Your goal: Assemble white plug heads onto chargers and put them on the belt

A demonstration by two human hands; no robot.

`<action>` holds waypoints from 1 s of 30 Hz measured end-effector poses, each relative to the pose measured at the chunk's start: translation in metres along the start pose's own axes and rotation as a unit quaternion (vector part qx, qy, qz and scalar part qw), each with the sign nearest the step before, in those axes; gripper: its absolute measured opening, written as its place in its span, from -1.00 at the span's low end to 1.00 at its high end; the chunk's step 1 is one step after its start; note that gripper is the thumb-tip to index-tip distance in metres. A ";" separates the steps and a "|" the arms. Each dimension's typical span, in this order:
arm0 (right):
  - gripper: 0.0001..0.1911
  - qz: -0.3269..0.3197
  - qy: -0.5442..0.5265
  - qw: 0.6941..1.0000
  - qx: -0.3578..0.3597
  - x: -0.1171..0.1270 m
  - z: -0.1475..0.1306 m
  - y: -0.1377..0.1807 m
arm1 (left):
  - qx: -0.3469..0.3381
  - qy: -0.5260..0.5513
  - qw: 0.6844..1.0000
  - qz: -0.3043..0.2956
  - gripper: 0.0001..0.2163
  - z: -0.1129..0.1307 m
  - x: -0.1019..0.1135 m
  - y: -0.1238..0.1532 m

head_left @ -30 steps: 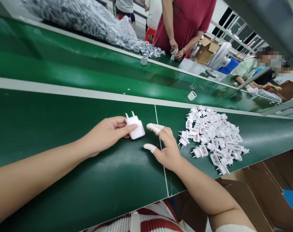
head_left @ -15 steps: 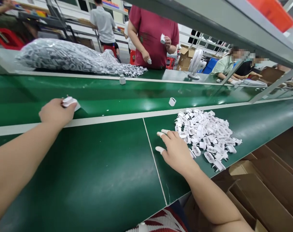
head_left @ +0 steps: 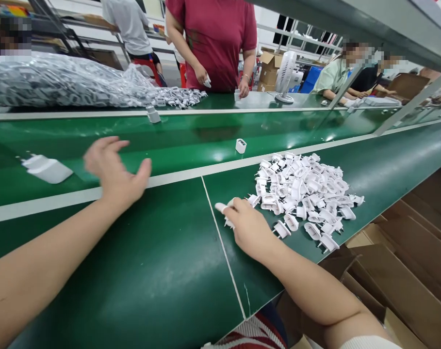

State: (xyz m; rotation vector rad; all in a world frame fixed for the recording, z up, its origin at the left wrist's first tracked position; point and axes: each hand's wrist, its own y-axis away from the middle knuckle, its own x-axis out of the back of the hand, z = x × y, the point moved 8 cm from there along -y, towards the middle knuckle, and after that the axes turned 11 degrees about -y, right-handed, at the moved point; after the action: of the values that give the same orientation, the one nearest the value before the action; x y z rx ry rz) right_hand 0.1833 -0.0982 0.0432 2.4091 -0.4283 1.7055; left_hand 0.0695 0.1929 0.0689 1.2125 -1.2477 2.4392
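Observation:
My left hand [head_left: 116, 169] is open over the near edge of the green belt [head_left: 191, 140], fingers spread and holding nothing. To its left a white plug adapter [head_left: 49, 168] with two pins lies on the belt, apart from the hand. My right hand [head_left: 250, 228], with white finger covers, is closed on a small white plug piece [head_left: 228, 223] mostly hidden by the fingers. Just right of that hand spreads a heap of white two-pin plug pieces [head_left: 303, 189] on the green tabletop [head_left: 151, 261]. A white adapter housing [head_left: 241, 146] stands on the belt ahead.
Another white adapter [head_left: 153, 115] sits at the belt's far side. Opposite, a person in a red shirt [head_left: 213, 43] handles white parts beside a large clear bag of parts [head_left: 67, 82]. A white fan [head_left: 286, 77] stands beyond. Open cardboard boxes [head_left: 398, 281] are below right.
My left hand has let go of the plug adapter, which now lies further left, and has opened. My right hand has closed on a plug piece. The adapter housing on the belt has shifted left.

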 end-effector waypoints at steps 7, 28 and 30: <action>-0.57 0.047 -0.096 0.992 0.071 -0.013 -0.010 0.006 | -0.034 0.100 0.972 -0.211 -0.43 0.141 -0.137 -0.028; -0.61 0.133 -0.683 0.714 -0.084 -0.005 0.032 -0.012 | -0.069 0.207 0.910 -0.353 -0.38 0.088 -0.070 0.073; -0.55 0.087 -0.720 0.679 -0.109 -0.012 0.024 -0.013 | -0.088 0.208 0.902 -0.369 -0.38 0.077 -0.043 0.105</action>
State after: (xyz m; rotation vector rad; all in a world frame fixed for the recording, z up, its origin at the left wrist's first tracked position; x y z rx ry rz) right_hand 0.2059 -0.0910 0.0243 2.9625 -0.9086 -0.6368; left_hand 0.0963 0.0785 -0.0014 0.8315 -0.6852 1.8318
